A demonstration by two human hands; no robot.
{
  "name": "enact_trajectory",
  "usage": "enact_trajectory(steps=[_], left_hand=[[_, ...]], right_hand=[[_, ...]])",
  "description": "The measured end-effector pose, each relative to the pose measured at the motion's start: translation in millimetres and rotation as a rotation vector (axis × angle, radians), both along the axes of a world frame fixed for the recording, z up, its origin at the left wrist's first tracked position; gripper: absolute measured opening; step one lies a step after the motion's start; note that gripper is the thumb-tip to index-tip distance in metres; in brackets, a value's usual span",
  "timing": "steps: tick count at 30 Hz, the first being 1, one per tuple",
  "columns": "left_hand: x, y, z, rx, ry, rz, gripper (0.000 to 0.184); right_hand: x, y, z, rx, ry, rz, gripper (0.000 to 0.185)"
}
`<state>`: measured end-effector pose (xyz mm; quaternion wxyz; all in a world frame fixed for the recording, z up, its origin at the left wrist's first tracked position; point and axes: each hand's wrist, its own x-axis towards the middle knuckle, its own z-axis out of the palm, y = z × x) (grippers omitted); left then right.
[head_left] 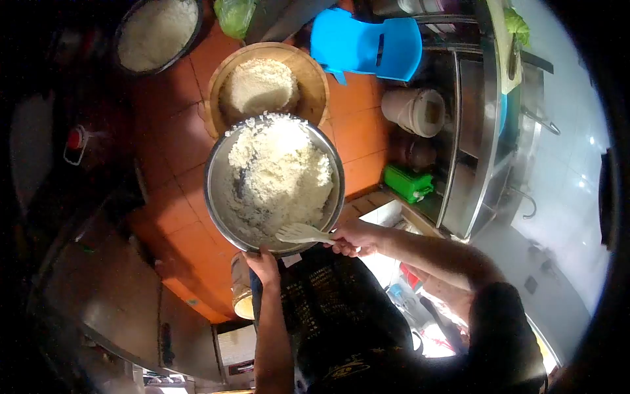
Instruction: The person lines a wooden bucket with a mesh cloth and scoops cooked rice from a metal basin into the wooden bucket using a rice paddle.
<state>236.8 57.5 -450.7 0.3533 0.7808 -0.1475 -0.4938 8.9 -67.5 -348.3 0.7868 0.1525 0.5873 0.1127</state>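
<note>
My left hand (264, 265) is closed on the near rim of a large metal bowl (218, 203), its thumb over the edge. Cooked white rice (282, 164) is heaped in the bowl, mostly toward the far and right sides, and some grains sit on the far rim. In my right hand (355, 238) is the handle of a white slotted rice paddle (303, 233); its head lies inside the bowl at the near edge of the rice. Just beyond, partly covered by the bowl, stands a round wooden tub (314, 72) with a mound of rice (262, 85) in it.
A dark pot (195, 33) of rice stands at the far left. Beyond the tub are a green bag (234, 16) and a blue plastic stool (367, 46). White bucket (415, 110), green container (408, 183) and metal counter (489, 131) line the right side. The floor is orange tile (177, 210).
</note>
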Motion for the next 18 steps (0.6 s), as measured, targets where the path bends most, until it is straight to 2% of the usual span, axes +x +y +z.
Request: enact_trajectory(steps=[2, 3, 6, 7, 8, 10, 13, 14, 18], left_hand=[[-4.3, 10.1, -11.0, -0.053, -0.064, 0.058, 0.027], [-3.1, 11.1, -11.7, -0.045, -0.057, 0.030, 0.026], [2.4, 6.3, -8.0, 0.002, -0.018, -0.046, 0.029], [3.5, 3.5, -6.3, 0.029, 0.009, -0.063, 0.034], [4.9, 2.7, -5.4, 0.056, 0.035, -0.080, 0.040], [5.2, 14.9, -15.8, 0.069, -0.019, -0.088, 0.039], [9.3, 22.7, -26.7, 0.087, -0.103, -0.196, 0.037], [10.9, 25.3, -28.1, 0.096, -0.135, -0.248, 0.037], [11.0, 34.8, -33.1, 0.081, -0.097, -0.152, 0.037]], right_hand=[[-4.5, 4.0, -15.5, 0.144, 0.053, 0.075, 0.017], [-9.3, 7.6, -26.7, 0.107, -0.011, 0.114, 0.018], [-17.8, 44.1, -68.7, -0.068, 0.069, 0.080, 0.020], [-17.5, 44.3, -74.9, -0.138, -0.037, 0.145, 0.020], [-15.3, 48.7, -77.3, -0.174, 0.040, 0.142, 0.019], [0.7, 46.1, -72.6, -0.247, 0.193, 0.139, 0.016], [3.4, 46.4, -80.8, -0.491, 0.287, 0.048, 0.026], [6.3, 46.1, -86.8, -0.493, 0.351, 0.034, 0.026], [14.5, 30.9, -121.8, -0.697, 0.437, 0.191, 0.023]])
